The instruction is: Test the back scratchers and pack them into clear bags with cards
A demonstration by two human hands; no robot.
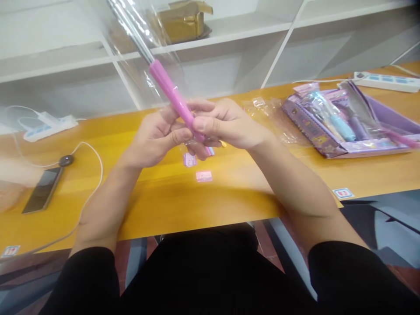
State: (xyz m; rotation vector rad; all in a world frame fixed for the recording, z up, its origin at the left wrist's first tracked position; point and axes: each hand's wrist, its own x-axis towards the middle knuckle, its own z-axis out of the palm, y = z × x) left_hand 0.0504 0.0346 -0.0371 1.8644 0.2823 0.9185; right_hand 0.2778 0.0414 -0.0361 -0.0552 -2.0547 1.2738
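Both of my hands are raised over the table around a pink-handled metal rod [170, 92]. It tilts up to the left, and its shiny shaft runs out of view at the top, so its far end is hidden. A clear plastic sleeve [173, 57] surrounds the shaft. The thumb of my right hand [231, 124] presses on the lower end of the handle, fingers curled behind. My left hand [154, 138] is closed around the handle's lower part from the other side. Below the hands lie a small pink card [204, 176] and a small purple card [189, 159].
At right stands an open purple box [315, 131] with several wrapped items, beside crumpled clear plastic [269, 116]. On the left are a phone [43, 188], a white cable [98, 175] and a power strip [50, 128]. A cardboard box [182, 22] sits on the shelf behind.
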